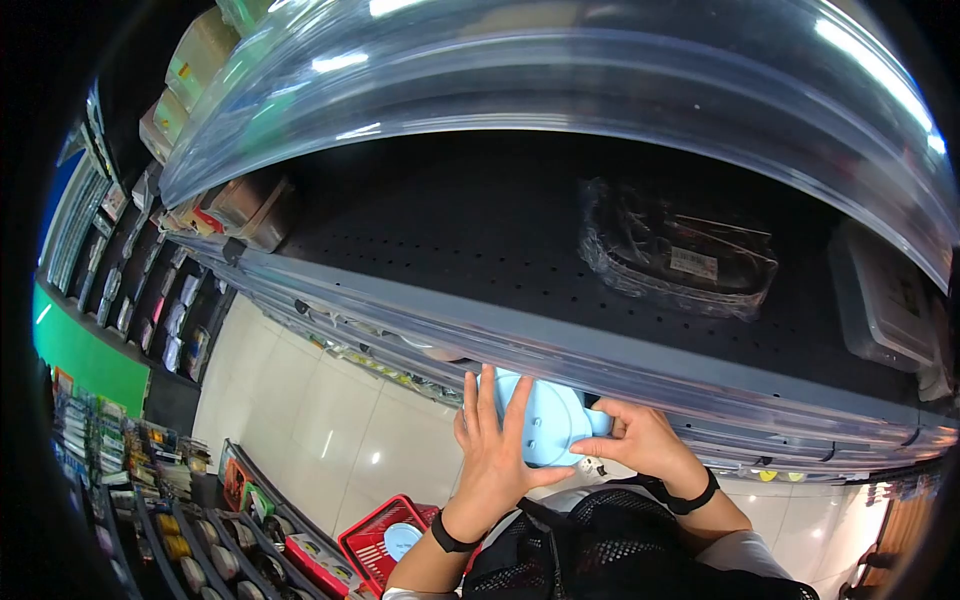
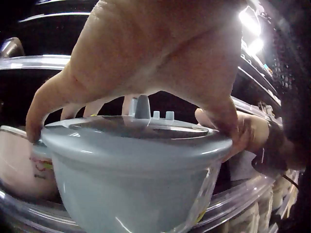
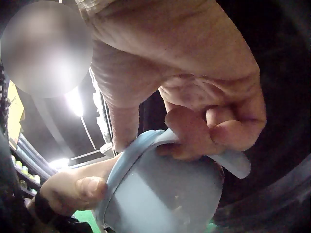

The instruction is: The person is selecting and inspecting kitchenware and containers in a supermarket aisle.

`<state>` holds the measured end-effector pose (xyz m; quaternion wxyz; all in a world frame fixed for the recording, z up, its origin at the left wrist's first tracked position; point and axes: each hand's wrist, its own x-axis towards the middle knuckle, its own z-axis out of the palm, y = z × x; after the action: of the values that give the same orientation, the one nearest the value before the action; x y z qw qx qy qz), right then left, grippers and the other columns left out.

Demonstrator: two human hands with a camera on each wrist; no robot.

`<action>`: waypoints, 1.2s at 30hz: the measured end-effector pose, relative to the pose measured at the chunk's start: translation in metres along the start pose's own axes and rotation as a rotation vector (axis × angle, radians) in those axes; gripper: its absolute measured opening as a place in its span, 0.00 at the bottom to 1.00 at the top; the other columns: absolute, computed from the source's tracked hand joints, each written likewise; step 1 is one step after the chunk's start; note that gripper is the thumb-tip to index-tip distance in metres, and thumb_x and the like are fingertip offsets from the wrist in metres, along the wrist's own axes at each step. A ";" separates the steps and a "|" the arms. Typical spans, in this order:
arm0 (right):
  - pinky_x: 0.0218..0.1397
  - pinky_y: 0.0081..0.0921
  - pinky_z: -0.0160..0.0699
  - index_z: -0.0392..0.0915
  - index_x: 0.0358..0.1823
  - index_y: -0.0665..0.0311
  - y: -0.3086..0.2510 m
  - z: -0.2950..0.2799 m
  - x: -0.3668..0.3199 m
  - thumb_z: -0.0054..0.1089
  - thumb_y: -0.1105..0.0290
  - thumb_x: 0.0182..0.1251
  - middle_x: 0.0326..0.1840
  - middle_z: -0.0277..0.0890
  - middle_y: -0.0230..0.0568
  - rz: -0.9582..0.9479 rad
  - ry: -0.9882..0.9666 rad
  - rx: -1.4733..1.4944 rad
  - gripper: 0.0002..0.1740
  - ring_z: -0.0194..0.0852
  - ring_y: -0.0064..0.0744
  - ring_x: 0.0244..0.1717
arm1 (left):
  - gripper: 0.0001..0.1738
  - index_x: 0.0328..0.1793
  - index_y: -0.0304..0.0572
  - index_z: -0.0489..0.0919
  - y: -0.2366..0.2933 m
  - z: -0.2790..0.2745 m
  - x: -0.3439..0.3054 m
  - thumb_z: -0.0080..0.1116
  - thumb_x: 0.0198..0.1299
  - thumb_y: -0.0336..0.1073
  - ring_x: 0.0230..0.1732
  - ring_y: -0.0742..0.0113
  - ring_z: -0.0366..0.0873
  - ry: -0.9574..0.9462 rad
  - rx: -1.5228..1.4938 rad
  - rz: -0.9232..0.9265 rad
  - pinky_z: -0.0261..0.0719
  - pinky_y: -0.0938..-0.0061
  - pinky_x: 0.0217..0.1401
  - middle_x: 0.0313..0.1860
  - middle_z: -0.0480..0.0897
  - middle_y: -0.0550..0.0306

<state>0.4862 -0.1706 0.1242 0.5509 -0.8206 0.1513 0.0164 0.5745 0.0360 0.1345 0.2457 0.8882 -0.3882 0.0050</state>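
In the lower middle of the head view, the bowl (image 1: 548, 425) is at the front edge of the shelf (image 1: 620, 360). The left hand (image 1: 495, 450) spreads over its lid (image 2: 141, 128), fingers grasping the rim. The right hand (image 1: 640, 440) pinches a side tab (image 3: 233, 165). Both holds seem to be on the lid, so the bowl could drop if the lid loosens. It is pale blue, round, smooth plastic.
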 end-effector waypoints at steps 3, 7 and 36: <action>0.24 0.22 0.55 0.86 0.47 0.61 0.003 0.002 -0.001 0.84 0.50 0.50 0.14 0.66 0.26 -0.065 0.038 -0.018 0.29 0.57 0.16 0.18 | 0.74 0.83 0.38 0.56 0.000 0.007 0.000 0.88 0.30 0.54 0.83 0.21 0.42 0.036 -0.024 -0.043 0.51 0.31 0.78 0.83 0.45 0.24; 0.25 0.22 0.59 0.85 0.49 0.63 0.011 0.010 -0.001 0.83 0.52 0.53 0.16 0.68 0.28 -0.104 0.085 -0.046 0.29 0.60 0.16 0.18 | 0.76 0.84 0.39 0.53 0.004 0.015 0.003 0.88 0.30 0.56 0.83 0.20 0.43 0.065 -0.056 -0.116 0.51 0.32 0.79 0.83 0.45 0.23; 0.33 0.26 0.72 0.80 0.46 0.66 0.089 -0.035 0.082 0.69 0.68 0.71 0.35 0.80 0.41 -0.194 0.199 0.527 0.10 0.73 0.29 0.31 | 0.34 0.72 0.47 0.74 -0.095 0.036 -0.153 0.73 0.60 0.41 0.73 0.48 0.69 0.366 -0.514 -0.532 0.76 0.59 0.68 0.75 0.67 0.45</action>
<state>0.5357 -0.2523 0.0417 0.7264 -0.6574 0.1245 -0.1569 0.5268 0.1803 0.0314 0.5173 0.8517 -0.0837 0.0021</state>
